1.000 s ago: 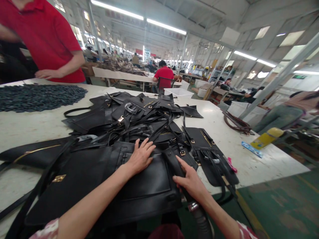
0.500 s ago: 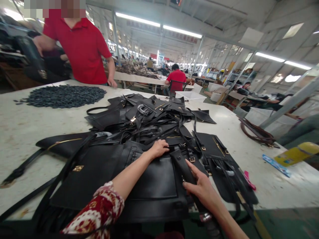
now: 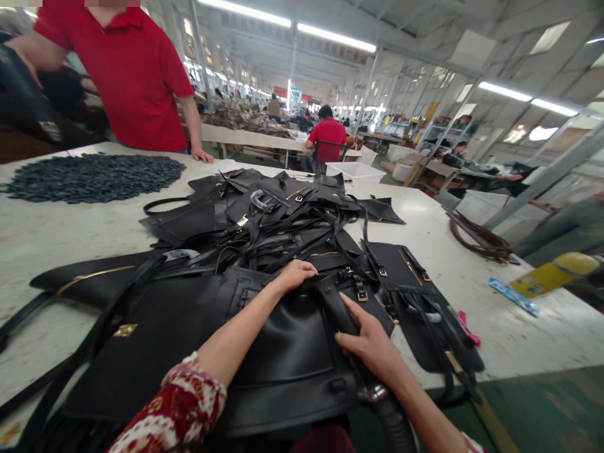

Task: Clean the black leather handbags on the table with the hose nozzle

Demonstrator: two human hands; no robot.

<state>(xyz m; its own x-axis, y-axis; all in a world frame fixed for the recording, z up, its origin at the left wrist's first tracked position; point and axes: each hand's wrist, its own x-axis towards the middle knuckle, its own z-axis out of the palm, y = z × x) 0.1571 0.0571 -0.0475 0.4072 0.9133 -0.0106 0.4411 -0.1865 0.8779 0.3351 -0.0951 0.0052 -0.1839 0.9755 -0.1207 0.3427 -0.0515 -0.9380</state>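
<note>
One black bag (image 3: pixel 292 349) lies at the tabletop's (image 3: pixel 542 336) near edge, seemingly unfinished; the left hand (image 3: pixel 296 275) bends over its rim, grip unclear; the right hand's (image 3: pixel 370 336) fingers clasp a hose nozzle (image 3: pixel 334 305). Bags heaped beyond (image 3: pixel 283 211) may remain.

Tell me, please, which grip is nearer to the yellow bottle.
Right. The right grip is left of the bottle; the left grip is farther left, at the far edge of the bag.

Nothing legible, even the yellow bottle (image 3: pixel 554 275) and blue packet (image 3: pixel 513 296) apparently too blurry for any reading.
</note>
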